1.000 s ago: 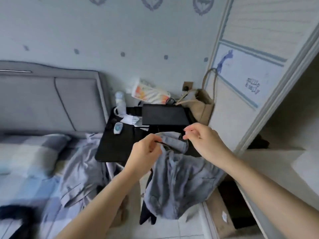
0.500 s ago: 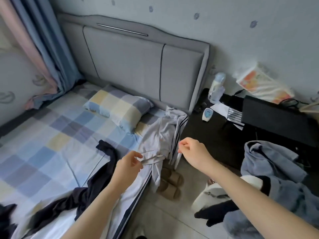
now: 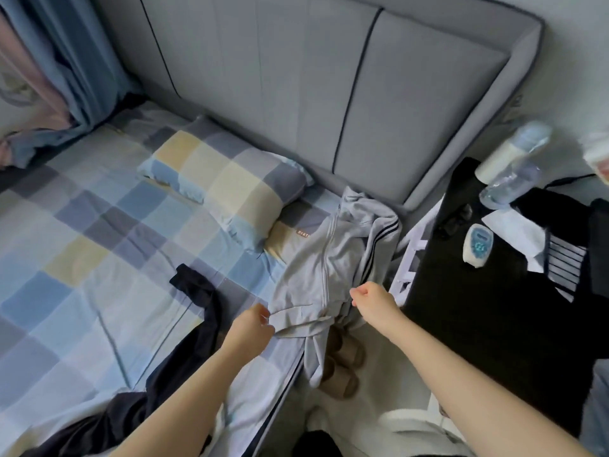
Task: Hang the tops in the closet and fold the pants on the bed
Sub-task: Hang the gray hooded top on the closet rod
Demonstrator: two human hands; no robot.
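A light grey zip jacket [image 3: 316, 268] with dark sleeve stripes lies crumpled at the right edge of the bed [image 3: 82, 258], one part hanging over the side. My left hand [image 3: 252, 329] pinches its lower hem on the left. My right hand [image 3: 372, 301] hovers with curled fingers at the jacket's right side; whether it holds fabric I cannot tell. Dark navy pants [image 3: 201, 318] sprawl across the checked sheet to the left of my left arm, running toward the lower left.
A checked pillow [image 3: 227, 186] rests against the grey headboard [image 3: 329, 94]. A black bedside table [image 3: 478, 324] on the right carries a bottle [image 3: 514, 166] and a small white device [image 3: 478, 245]. Brown slippers [image 3: 342, 371] lie on the floor between bed and table. Curtains [image 3: 66, 61] hang at the far left.
I turned from the table to the bed, leaving the grey-blue shirt behind. Both hands moved down to the grey jacket, and the left now pinches its hem.
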